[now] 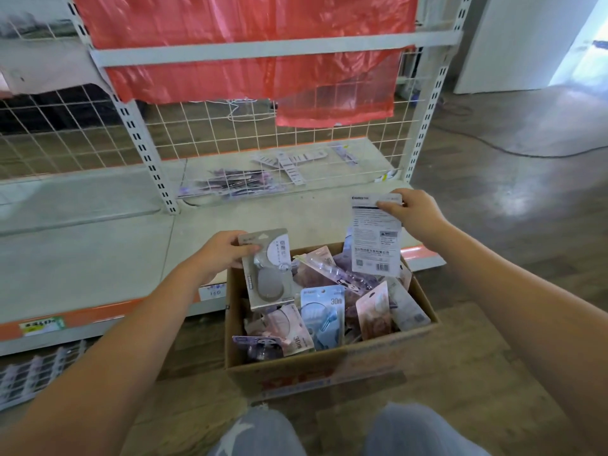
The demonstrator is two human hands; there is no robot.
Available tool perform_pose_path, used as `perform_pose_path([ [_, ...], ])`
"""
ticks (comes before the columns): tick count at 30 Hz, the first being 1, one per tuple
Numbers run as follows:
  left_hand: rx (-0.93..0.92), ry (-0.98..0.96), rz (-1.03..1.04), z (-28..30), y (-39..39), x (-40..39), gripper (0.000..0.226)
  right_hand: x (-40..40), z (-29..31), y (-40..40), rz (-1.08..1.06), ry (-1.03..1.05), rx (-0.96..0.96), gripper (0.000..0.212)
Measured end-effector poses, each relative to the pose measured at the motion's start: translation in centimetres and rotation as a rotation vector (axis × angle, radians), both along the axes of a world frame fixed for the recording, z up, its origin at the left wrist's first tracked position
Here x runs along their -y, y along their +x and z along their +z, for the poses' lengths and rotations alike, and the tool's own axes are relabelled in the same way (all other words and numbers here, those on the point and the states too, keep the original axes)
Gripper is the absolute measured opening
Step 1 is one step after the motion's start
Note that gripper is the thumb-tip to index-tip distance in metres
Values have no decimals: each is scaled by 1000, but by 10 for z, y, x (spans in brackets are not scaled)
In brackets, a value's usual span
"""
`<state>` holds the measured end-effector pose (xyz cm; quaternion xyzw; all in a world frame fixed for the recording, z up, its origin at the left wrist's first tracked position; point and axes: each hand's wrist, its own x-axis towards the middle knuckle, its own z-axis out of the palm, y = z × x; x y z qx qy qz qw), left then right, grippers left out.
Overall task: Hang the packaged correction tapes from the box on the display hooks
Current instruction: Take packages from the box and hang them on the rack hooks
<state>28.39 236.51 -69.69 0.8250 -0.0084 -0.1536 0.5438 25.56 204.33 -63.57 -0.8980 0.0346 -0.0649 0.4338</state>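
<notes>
Head | left hand (pixel 219 251) grips grey pack (pixel 268 268) upright | right hand (pixel 415 214) white pack (pixel 375 235) upright

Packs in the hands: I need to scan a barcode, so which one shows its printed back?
The white pack pinched by the right hand: text and barcode face the camera. The left hand grips a grey pack front-on.

left hand (pixel 221 250) grips grey pack (pixel 268 268) | right hand (pixel 413 213) pinches white pack (pixel 376 233) | above box (pixel 316 366)
</notes>
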Motion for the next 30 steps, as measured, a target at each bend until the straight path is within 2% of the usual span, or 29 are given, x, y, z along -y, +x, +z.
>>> perform_pose_path([
  [3, -43, -87, 77, -1, 1, 0, 8, -1, -3, -1, -1, 131, -50, 7],
  [7, -76, -147, 152, -3, -2, 6, 15, -4, -16, -2, 51, 121, -150, 6],
  [11, -57, -174, 191, -9, -6, 14, 5, -9, -32, -3, 12, 80, -107, 12],
  [14, -56, -215, 227, -19, -10, 19, 5, -16, -41, -4, -49, 167, -99, 7],
  [18, -93, -246, 251, -38, -11, 22, 4, -21, -64, -8, -42, 267, -198, 30],
  [21, -130, -243, 312, -44, -11, 23, 6, -17, -74, -6, -72, 325, -239, 32],
  [26, -238, -208, 454, -19, -21, 17, 20, -12, -49, -7, -119, 383, -424, 31],
  [30, -284, -182, 498, 41, -38, 19, 19, -23, 6, -26, -49, 393, -499, 17],
])
